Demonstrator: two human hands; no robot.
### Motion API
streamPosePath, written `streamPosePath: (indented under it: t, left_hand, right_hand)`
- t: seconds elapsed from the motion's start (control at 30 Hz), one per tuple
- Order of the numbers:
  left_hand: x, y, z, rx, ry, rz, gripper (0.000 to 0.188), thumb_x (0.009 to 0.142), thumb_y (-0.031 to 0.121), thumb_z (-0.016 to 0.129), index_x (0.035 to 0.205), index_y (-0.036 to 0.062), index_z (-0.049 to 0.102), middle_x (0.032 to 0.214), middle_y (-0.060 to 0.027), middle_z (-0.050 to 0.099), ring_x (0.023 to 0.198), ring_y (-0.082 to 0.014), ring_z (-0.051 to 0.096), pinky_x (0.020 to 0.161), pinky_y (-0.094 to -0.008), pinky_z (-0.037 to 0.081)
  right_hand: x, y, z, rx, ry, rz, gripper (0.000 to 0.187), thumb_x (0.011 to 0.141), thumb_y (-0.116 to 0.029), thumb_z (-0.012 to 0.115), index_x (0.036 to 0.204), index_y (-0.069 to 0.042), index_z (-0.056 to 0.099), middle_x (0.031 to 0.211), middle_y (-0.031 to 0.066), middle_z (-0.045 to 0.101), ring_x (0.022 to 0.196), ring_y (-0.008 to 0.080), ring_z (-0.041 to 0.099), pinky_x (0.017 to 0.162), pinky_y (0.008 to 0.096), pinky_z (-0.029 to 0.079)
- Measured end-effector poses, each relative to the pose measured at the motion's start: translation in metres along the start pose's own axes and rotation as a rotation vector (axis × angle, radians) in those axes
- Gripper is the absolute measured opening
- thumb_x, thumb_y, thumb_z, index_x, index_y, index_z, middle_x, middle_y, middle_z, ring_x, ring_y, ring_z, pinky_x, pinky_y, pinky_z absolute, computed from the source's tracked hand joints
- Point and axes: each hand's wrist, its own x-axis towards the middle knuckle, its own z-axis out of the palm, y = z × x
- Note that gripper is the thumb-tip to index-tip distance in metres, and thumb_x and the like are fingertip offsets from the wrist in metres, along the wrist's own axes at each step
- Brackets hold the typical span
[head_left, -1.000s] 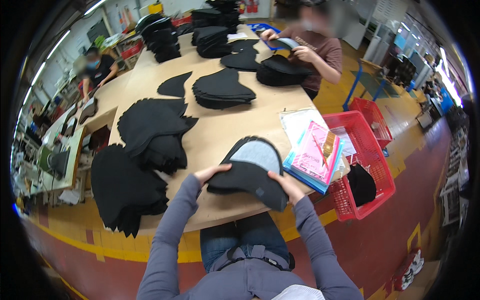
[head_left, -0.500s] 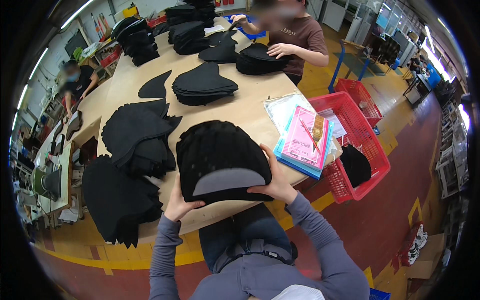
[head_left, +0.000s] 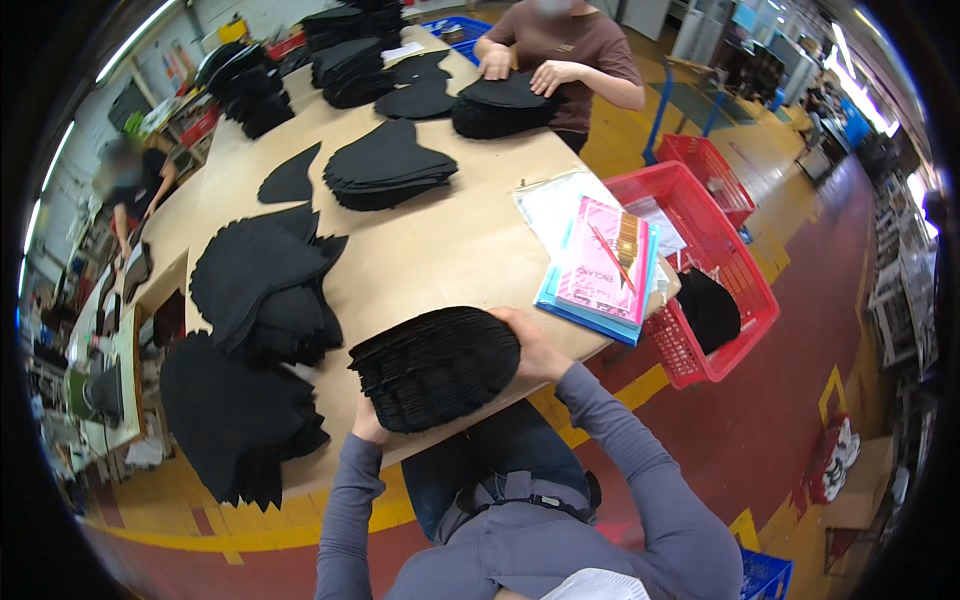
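A thick stack of black cut fabric pieces [head_left: 435, 370] is held between my two hands at the table's near edge, its layered edges turned up toward me. My left hand [head_left: 368, 420] grips the stack's lower left side, its fingers mostly hidden beneath. At the upper right end, my right hand [head_left: 530, 345] is wrapped round the stack, fingers partly behind it. To the left lie two larger piles of black pieces, one nearer [head_left: 235, 415] and one farther [head_left: 265, 285], touching each other.
Beyond stand a smaller black stack [head_left: 390, 165] and a single black piece [head_left: 290, 175]. Pink and blue notebooks [head_left: 603, 260] lie at the table's right corner, beside a red crate [head_left: 755, 310]. Across the table [head_left: 480, 230], a co-worker [head_left: 585, 50] presses both hands on another stack.
My hands have tipped the stack so its layered edges face up, hiding the pale grey curved patch seen before. The co-worker's raised hand has come down onto their stack.
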Motion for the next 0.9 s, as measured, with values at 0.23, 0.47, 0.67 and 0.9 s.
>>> streamPosePath:
  t: [0.23, 0.47, 0.67, 0.9]
  left_hand:
    - [0.005, 0.024, 0.006, -0.102, 0.224, -0.098, 0.071, 0.073, -0.008, 0.065, 0.139, 0.0026, 0.039, 0.132, -0.0098, 0.052, 0.118, -0.0229, 0.052, 0.103, -0.0340, 0.041]
    - [-0.008, 0.018, 0.005, 0.044, 0.233, -0.065, 0.059, 0.079, 0.008, 0.068, 0.135, 0.0010, 0.049, 0.131, -0.0100, 0.055, 0.118, -0.0241, 0.052, 0.104, -0.0364, 0.040]
    - [-0.015, 0.121, 0.031, -0.239, 0.258, -0.234, 0.049, 0.092, 0.028, 0.064, 0.131, 0.0009, 0.050, 0.121, -0.0109, 0.061, 0.108, -0.0218, 0.061, 0.095, -0.0342, 0.048]
    - [-0.014, 0.141, 0.038, -0.296, 0.119, -0.637, 0.052, 0.093, 0.038, 0.062, 0.126, -0.0006, 0.055, 0.118, -0.0133, 0.065, 0.103, -0.0246, 0.064, 0.090, -0.0344, 0.052]
  right_hand:
    - [-0.017, 0.005, 0.021, -0.007, 0.125, 0.167, 0.084, 0.058, -0.025, 0.092, 0.128, -0.002, 0.051, 0.119, 0.0181, 0.058, 0.112, 0.0337, 0.057, 0.097, 0.0393, 0.045]
    - [-0.029, 0.025, 0.029, 0.002, 0.118, 0.112, 0.080, 0.063, -0.033, 0.088, 0.127, -0.001, 0.052, 0.116, 0.0187, 0.059, 0.111, 0.0362, 0.057, 0.096, 0.0400, 0.046]
    - [0.012, -0.058, 0.000, -0.113, 0.145, 0.479, 0.068, 0.084, -0.063, 0.057, 0.099, 0.002, 0.070, 0.089, 0.0214, 0.070, 0.088, 0.0375, 0.067, 0.081, 0.0418, 0.052]
    - [0.009, -0.033, -0.015, -0.409, -0.252, 0.550, 0.060, 0.091, -0.056, 0.054, 0.084, 0.000, 0.073, 0.087, 0.0237, 0.069, 0.079, 0.0396, 0.067, 0.075, 0.0458, 0.052]
